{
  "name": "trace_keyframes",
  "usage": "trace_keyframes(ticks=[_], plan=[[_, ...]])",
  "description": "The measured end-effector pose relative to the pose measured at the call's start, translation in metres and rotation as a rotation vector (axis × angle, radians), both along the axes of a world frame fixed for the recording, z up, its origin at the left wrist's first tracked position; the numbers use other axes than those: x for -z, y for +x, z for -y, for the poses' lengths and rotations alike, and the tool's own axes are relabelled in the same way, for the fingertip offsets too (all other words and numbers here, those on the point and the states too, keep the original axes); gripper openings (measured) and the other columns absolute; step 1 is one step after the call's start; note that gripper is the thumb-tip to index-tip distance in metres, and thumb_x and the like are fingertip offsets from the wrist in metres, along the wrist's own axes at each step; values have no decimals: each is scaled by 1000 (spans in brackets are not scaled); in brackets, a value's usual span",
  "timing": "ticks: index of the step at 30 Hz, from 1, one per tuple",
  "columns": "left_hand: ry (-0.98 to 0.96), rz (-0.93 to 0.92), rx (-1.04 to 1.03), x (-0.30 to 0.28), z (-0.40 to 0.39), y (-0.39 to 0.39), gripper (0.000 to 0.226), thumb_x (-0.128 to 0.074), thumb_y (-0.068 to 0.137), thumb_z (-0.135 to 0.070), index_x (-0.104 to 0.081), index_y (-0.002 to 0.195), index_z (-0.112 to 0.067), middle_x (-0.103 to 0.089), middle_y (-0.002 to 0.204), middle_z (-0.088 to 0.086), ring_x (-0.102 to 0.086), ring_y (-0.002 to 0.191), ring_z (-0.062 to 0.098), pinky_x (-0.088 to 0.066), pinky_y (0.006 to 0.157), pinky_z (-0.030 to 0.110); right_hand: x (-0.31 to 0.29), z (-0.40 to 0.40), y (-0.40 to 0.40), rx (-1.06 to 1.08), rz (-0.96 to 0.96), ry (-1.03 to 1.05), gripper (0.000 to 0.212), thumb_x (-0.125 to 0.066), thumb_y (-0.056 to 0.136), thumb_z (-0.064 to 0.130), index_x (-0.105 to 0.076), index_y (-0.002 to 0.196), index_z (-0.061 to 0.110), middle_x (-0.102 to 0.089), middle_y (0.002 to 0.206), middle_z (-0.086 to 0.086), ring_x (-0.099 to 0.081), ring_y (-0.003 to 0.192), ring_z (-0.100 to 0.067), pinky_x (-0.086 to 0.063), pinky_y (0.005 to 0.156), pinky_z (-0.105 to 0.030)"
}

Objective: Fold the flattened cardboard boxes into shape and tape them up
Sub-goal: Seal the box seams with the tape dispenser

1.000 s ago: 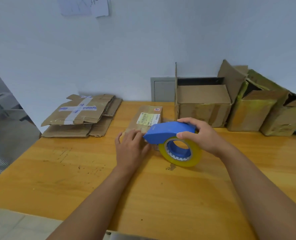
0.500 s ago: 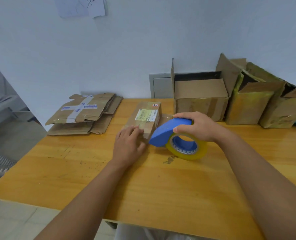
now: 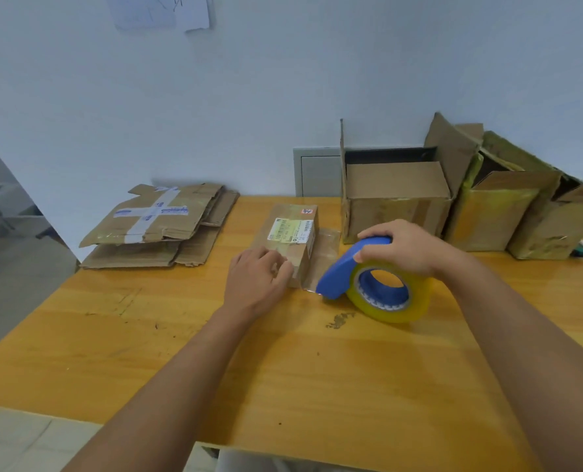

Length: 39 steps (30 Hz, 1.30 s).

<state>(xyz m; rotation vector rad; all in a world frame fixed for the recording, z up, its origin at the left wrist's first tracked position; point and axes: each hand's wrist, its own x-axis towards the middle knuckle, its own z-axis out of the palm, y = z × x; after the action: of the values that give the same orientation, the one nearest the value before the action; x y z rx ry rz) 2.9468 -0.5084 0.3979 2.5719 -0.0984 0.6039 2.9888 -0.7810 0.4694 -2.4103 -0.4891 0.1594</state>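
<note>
A small brown cardboard box (image 3: 292,229) with a printed label lies in the middle of the wooden table (image 3: 317,386). My left hand (image 3: 254,281) rests on its near end, fingers lightly bent. A blue tape dispenser (image 3: 375,284) with a yellowish clear roll stands on the table just right of the box. My right hand (image 3: 407,247) grips it from above. A clear strip of tape (image 3: 320,264) stretches from the dispenser to the box's right side.
A stack of flattened cardboard boxes (image 3: 157,226) lies at the table's far left. Three folded boxes stand along the wall at the far right: an open brown one (image 3: 395,206) and two yellowish ones (image 3: 494,212) (image 3: 556,226). A grey panel (image 3: 317,172) is on the wall.
My right hand has drawn the dispenser away to the right and down onto the table, pulling a strip of tape off the box's side. My left hand stayed on the box.
</note>
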Motion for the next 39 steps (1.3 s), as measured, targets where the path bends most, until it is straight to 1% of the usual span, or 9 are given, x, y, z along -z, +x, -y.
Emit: trace_keyframes(ticks=[5, 10, 14, 19, 24, 31, 33, 36, 39], plan=[[74, 6, -136, 0, 14, 10, 51, -43, 85, -69, -65, 82, -23, -55, 86, -8, -46, 87, 13, -27, 85, 29, 4, 11, -8, 185, 144, 293, 64, -66, 67, 62, -64, 124, 32, -63, 115, 9, -61, 100, -11, -46, 78, -25], [159, 47, -208, 7, 26, 12, 35, -57, 87, -53, -62, 84, -19, -56, 87, -2, -50, 87, 21, -37, 88, 37, 21, -14, -10, 329, 284, 462, 69, -71, 74, 55, -58, 135, 25, -58, 122, 5, -57, 107, -19, -44, 75, -20], [200, 80, -204, 15, 25, 8, 31, -62, 85, -51, -59, 84, -20, -58, 87, -1, -50, 87, 23, -38, 86, 37, 35, -41, -10, 364, 335, 549, 72, -66, 75, 58, -54, 138, 27, -56, 121, 11, -57, 104, -12, -49, 79, -21], [271, 115, -205, 17, 25, 3, 33, -69, 83, -49, -60, 86, -17, -61, 87, 4, -54, 85, 27, -42, 80, 39, 52, -71, -10, 420, 388, 612, 74, -67, 76, 57, -52, 141, 25, -54, 116, 22, -53, 96, 5, -42, 75, -8], [274, 122, -251, 13, 31, 4, 37, -69, 84, -52, -63, 84, -15, -62, 86, 6, -56, 84, 27, -41, 82, 41, 69, -85, -13, 481, 393, 673, 77, -66, 76, 57, -50, 143, 24, -49, 114, 35, -52, 99, 11, -46, 84, -20], [35, 75, -98, 6, 1, 6, 30, -41, 99, -35, -70, 104, -26, -65, 102, -8, -53, 99, 15, -21, 85, 29, 77, -80, -7, 527, 389, 745, 84, -58, 73, 67, -48, 144, 24, -47, 113, 37, -49, 100, 24, -38, 75, 1], [-29, 58, -63, 2, -11, 11, 25, -46, 102, -28, -67, 115, -24, -68, 108, -6, -56, 99, 15, -26, 84, 30, 80, -79, -7, 508, 401, 735, 82, -58, 75, 66, -47, 144, 23, -48, 113, 36, -51, 99, 22, -40, 74, 0], [-116, 102, -79, 6, -17, 11, 15, -59, 98, -21, -71, 105, -16, -64, 105, 1, -54, 98, 20, -37, 81, 31, 83, -78, -7, 496, 403, 727, 81, -58, 76, 65, -46, 145, 23, -48, 113, 36, -51, 98, 21, -40, 73, -1], [-192, 122, -179, 18, -12, 7, 16, -62, 96, -27, -71, 103, -17, -53, 105, -8, -46, 100, 11, -36, 83, 26, 83, -78, -6, 484, 409, 717, 81, -58, 77, 65, -45, 145, 23, -48, 113, 35, -52, 99, 19, -42, 73, -2]])
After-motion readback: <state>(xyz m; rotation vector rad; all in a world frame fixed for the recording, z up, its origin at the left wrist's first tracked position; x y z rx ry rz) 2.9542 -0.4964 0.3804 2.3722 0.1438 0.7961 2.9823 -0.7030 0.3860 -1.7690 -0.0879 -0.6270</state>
